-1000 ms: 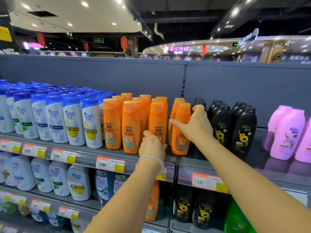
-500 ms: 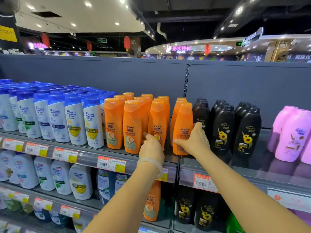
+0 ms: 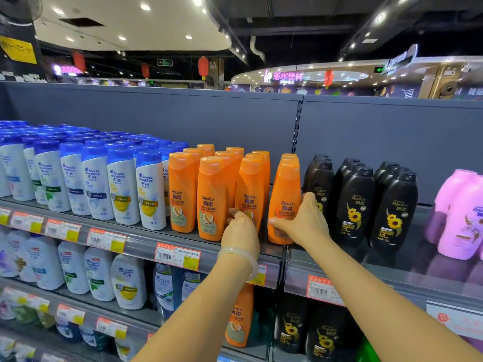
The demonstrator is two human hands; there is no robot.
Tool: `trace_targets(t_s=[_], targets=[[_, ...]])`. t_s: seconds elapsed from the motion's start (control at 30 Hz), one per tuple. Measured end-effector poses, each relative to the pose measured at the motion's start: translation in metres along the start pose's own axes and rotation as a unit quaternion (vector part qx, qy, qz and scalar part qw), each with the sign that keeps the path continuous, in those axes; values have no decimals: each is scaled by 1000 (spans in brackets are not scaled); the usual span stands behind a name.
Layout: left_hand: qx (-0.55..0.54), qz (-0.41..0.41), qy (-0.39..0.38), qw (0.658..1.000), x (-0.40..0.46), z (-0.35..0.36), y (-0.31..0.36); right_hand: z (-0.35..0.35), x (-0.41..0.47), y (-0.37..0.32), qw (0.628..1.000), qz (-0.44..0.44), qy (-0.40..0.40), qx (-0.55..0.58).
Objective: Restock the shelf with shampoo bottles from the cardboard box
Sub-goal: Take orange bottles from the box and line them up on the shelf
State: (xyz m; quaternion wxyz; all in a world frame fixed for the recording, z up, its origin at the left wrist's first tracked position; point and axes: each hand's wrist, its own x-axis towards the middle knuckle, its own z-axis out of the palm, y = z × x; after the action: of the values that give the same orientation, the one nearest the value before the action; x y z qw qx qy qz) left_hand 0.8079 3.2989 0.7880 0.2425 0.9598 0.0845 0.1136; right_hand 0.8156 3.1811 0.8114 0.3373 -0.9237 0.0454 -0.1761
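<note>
Standing upright on the top shelf point(image 3: 146, 237), the orange bottles point(image 3: 183, 192) all keep their long axis vertical, caps up and "Rejoice" labels facing out toward the aisle. They form several files running back toward the grey rear panel point(image 3: 183, 116), between the blue-capped white bottles point(image 3: 122, 186) on one side and the black bottles point(image 3: 352, 205) on the other. The right hand point(image 3: 303, 220) has its grip wrapped around the lower part of the rightmost front orange bottle point(image 3: 285, 202): the thumb lies across the front below the label and the fingers curl round the side next to the nearest black bottle. That bottle stands at the shelf's front edge, just beside the joint between two shelf sections, with more orange caps lined up directly behind it. The left hand point(image 3: 241, 233), a pale bangle point(image 3: 239, 257) on its wrist, reaches to the base of the neighbouring orange bottle point(image 3: 251, 194), fingers curled against its lower front; whether this grip truly clasps the bottle or only touches it cannot be told, since the back of the hand hides the fingertips. Pink bottles point(image 3: 460, 218) stand farther along past the black ones. Price tags point(image 3: 177, 256) line the shelf edge, and lower shelves carry more white, orange and black bottles.
</note>
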Motion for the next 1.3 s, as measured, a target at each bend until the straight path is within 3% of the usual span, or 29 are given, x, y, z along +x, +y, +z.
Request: trace_targets(t_s=[0.3,0.53,0.87,1.03,1.17,1.3], targets=[[-63,59,37,996,-9,-8,-4,4,0,-4,1000,3,3,-4],[-8,53,57,997,0,-7,-10,4,-1,-5,999,18,16,-24],[-15,75,58,995,-4,-7,-18,1,-7,-4,999,22,39,-8],[-42,175,74,981,-23,-12,-28,0,-27,-9,974,-123,165,98],[-79,211,115,967,-38,-5,-48,21,-47,-19,967,-224,104,63],[-115,246,145,951,-42,-6,-73,50,-67,-22,963,-256,70,50]])
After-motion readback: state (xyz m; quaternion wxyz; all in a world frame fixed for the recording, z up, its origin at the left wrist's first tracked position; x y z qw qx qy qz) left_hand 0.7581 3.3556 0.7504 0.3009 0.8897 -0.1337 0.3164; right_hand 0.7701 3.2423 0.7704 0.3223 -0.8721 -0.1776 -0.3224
